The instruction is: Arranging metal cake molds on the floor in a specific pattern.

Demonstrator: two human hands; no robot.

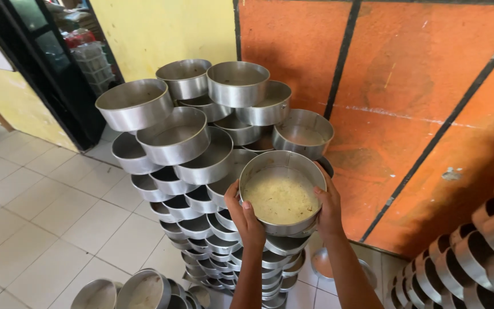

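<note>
Steel round baking tin [282,194] with a pale crumbly residue inside, held up in both my hands against a tall stack.

I see my left hand [246,216] wrapped around the tin's left rim, fingers closed on its wall, and my right hand [329,207] closed on the right rim, so the tin sits tilted toward me, at the near right side of the tall stack of empty round metal tins [201,154]. That stack rises from the white tiled floor [41,217] before the orange wall [418,97]. More round tins [138,290] lie on the floor near left, and another leaning row of tins [475,252] shows at far right.
</note>
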